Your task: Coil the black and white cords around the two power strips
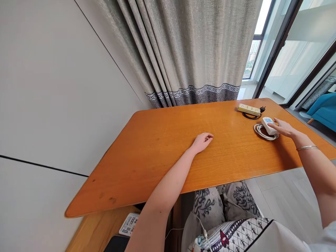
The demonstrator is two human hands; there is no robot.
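Observation:
My right hand (282,127) grips a white power strip (268,125) from its right side, thumb and fingers on its edges. Its white cord (259,132) is coiled beside and below it on the table. Just behind lies a cream and yellow power strip (249,109) with a black cord and black plug (263,109). My left hand (202,142) rests on the middle of the tabletop, its fingers curled in and nothing visible in them.
The orange-brown wooden table (157,154) has a grey curtain (199,52) behind it and a white panelled wall (52,87) at left. A glass door stands at the back right, near a blue chair (322,108). Below the front left edge is a white labelled packet (128,224).

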